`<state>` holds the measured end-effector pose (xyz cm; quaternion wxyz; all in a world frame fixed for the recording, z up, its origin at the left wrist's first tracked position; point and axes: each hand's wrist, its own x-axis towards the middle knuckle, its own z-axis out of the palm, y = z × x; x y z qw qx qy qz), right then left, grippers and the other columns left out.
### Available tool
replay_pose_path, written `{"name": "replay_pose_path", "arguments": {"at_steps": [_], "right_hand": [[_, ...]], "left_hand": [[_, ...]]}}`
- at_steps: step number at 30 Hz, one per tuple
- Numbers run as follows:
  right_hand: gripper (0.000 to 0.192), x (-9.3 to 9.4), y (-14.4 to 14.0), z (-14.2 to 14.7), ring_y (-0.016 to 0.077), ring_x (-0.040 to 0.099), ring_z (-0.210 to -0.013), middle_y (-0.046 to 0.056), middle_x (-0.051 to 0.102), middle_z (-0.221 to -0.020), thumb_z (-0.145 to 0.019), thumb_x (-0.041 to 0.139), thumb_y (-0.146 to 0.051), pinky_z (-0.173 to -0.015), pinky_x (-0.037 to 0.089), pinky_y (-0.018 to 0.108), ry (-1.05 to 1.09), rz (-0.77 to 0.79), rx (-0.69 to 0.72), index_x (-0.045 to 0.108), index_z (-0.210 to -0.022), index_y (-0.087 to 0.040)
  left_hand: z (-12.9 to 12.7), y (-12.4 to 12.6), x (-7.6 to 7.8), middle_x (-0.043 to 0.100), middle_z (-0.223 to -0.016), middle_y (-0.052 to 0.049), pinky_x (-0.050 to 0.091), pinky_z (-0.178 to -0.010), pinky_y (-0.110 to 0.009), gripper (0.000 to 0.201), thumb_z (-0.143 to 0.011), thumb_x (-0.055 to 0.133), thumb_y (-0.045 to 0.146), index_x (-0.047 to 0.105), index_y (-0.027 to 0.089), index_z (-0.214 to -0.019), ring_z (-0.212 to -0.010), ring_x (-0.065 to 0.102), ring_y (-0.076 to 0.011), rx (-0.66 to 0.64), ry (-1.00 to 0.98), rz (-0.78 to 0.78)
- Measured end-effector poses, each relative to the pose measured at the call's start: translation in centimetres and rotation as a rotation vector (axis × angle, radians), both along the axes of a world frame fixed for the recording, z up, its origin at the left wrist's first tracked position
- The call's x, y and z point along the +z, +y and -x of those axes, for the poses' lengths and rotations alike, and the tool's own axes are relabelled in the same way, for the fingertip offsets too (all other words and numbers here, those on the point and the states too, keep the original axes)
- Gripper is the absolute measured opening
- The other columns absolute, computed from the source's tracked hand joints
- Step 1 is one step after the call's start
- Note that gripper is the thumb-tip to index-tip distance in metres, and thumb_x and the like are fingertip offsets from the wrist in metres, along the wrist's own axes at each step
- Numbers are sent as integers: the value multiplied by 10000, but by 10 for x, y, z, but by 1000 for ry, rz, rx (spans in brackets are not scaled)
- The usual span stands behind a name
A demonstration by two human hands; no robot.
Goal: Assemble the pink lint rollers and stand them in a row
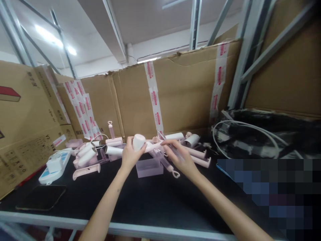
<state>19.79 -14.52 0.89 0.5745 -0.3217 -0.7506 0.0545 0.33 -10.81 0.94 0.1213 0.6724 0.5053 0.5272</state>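
Observation:
My left hand [132, 154] is closed around a short, white, rounded cylindrical part [138, 142], with the thumb along its side. A long pale-pink part [153, 146] reaches from beside it toward my right hand; whether the two are joined I cannot tell. My right hand [179, 155] is closed on thin metal tweezers [162, 134], their tips pointing up and left over the pink part. Below the hands sits a translucent lilac tray [149, 170]. Near my right wrist lies a clear tube with a heart-shaped pink loop [175, 173].
White tubes [86, 155] and a curved pink shell [86, 171] lie left. More pink shells [200, 161] are right. A power strip [55, 167] and a dark phone [41, 197] occupy the left side. Cardboard [185, 93] walls the back; a white cable [245, 122] loops right.

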Motion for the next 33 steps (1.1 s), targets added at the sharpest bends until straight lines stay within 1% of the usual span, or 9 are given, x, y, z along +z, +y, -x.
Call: {"name": "replay_pose_path", "arguments": {"at_steps": [3, 6, 9, 12, 16, 20, 24, 29, 33], "right_hand": [[175, 5, -12, -1, 121, 489, -523, -25, 501, -589, -881, 427, -268, -536, 417, 252, 56, 89, 166, 579, -830, -198], [213, 7, -18, -1, 110, 455, -483, -19, 495, -561, -873, 444, -290, -484, 384, 244, -14, 141, 221, 597, -765, -189], [218, 8, -20, -1, 125, 483, -521, 1, 529, -596, -870, 446, -289, -520, 406, 263, -83, 145, 221, 610, -764, -190], [205, 11, -20, -1, 160, 538, -622, 22, 581, -658, -864, 444, -244, -622, 438, 303, -135, 54, 220, 620, -766, -204], [213, 13, -17, -2, 196, 568, -736, 40, 633, -727, -847, 429, -175, -709, 449, 344, -232, -46, 198, 627, -780, -214], [219, 9, -15, -1, 196, 573, -749, 30, 654, -712, -810, 432, -130, -748, 456, 360, -295, -83, 140, 625, -751, -216], [226, 4, -18, 5, 173, 582, -710, 25, 656, -693, -790, 426, -122, -738, 466, 341, -283, -12, 120, 625, -716, -201], [222, 2, -18, 8, 165, 581, -663, 18, 646, -658, -768, 438, -136, -666, 465, 317, -289, 45, 110, 629, -671, -197], [214, 3, -17, 5, 147, 546, -559, 0, 593, -568, -756, 447, -165, -556, 439, 286, -119, 144, 115, 632, -656, -199]], "left_hand": [[3, -4, 5, 636, -945, -57, 441, -725, -320, 404, -728, 606, 467, 459, 233, -1023, -873, 624, -252, 78, 211, -13], [3, -4, 7, 641, -941, -56, 433, -695, -305, 417, -725, 607, 473, 467, 235, -1038, -866, 627, -264, 110, 299, -7], [2, -4, 6, 645, -947, -42, 426, -692, -283, 422, -711, 623, 468, 484, 246, -1041, -865, 627, -250, 120, 328, -3], [3, -3, 5, 653, -948, -34, 426, -703, -278, 419, -705, 631, 455, 506, 254, -1050, -866, 624, -239, 114, 328, -7], [8, -3, 5, 677, -938, -33, 436, -746, -292, 450, -670, 660, 433, 559, 269, -1077, -893, 625, -248, 56, 325, -7], [16, -6, 9, 697, -931, -24, 440, -779, -296, 473, -655, 668, 394, 598, 310, -1116, -910, 631, -254, 12, 405, 42], [25, -10, 12, 706, -826, -18, 444, -706, -286, 402, -624, 673, 387, 668, 293, -1015, -813, 641, -252, -61, 470, 111], [38, -8, 11, 693, -741, 2, 438, -595, -263, 376, -572, 694, 383, 710, 253, -925, -666, 628, -219, -247, 532, 247], [43, -5, 11, 701, -824, -11, 457, -642, -284, 430, -585, 689, 403, 686, 243, -984, -711, 636, -230, -271, 531, 258]]}}
